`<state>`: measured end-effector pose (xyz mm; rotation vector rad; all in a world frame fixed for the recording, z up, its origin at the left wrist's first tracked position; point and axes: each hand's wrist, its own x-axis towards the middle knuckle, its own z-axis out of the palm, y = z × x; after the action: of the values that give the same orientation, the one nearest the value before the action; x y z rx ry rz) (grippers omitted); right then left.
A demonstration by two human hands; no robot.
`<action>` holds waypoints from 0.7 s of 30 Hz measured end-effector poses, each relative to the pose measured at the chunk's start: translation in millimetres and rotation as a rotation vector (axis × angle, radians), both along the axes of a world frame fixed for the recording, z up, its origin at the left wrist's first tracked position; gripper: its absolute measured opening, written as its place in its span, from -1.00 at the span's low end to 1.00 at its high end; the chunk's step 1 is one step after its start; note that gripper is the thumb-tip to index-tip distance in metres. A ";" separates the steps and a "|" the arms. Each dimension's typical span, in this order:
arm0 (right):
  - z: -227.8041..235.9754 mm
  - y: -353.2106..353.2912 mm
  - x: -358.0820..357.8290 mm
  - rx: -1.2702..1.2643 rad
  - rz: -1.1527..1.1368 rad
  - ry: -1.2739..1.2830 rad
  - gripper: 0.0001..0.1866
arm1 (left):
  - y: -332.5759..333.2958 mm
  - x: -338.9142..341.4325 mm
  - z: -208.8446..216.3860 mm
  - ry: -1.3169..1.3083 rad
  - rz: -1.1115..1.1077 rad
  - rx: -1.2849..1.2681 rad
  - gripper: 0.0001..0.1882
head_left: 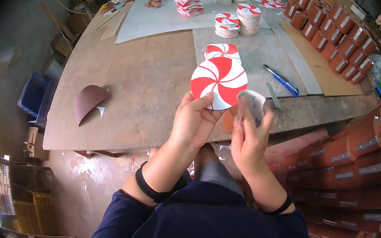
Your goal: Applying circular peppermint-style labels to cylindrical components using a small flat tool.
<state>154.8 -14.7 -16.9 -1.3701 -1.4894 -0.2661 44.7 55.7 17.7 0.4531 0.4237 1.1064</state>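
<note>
My left hand grips a round disc with a red and white swirl by its lower edge, thumb on the printed face. Just right of it, my right hand pinches a bent piece of sandpaper, pale-backed with dark marks, close to the disc's right edge. Whether the sandpaper touches the disc, I cannot tell. Beyond the disc lies a square-edged swirl print, partly hidden by it. A curled brown sheet, like sandpaper, rests on the table at the left.
Stacks of swirl discs and red-white cut pieces stand farther back on the table. A blue utility knife and a steel ruler lie to the right. Reddish-brown cylinders are piled at the back right and lower right.
</note>
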 end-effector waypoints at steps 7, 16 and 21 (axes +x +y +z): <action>-1.6 -16.6 -16.7 0.023 0.166 0.000 -0.55 | -4.3 2.2 6.7 0.066 -0.003 -0.081 -0.70; -0.2 -9.6 -9.6 0.064 0.040 0.024 -0.56 | -13.7 2.9 11.1 -0.062 -0.015 -0.032 -0.73; -7.1 -18.0 -21.3 0.066 0.258 0.096 -0.64 | -11.8 1.2 3.0 -0.019 0.005 0.037 -0.78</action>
<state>133.5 -32.8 -24.1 -1.1093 -1.5437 -0.0838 45.9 43.9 20.6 0.4742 0.3885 1.1240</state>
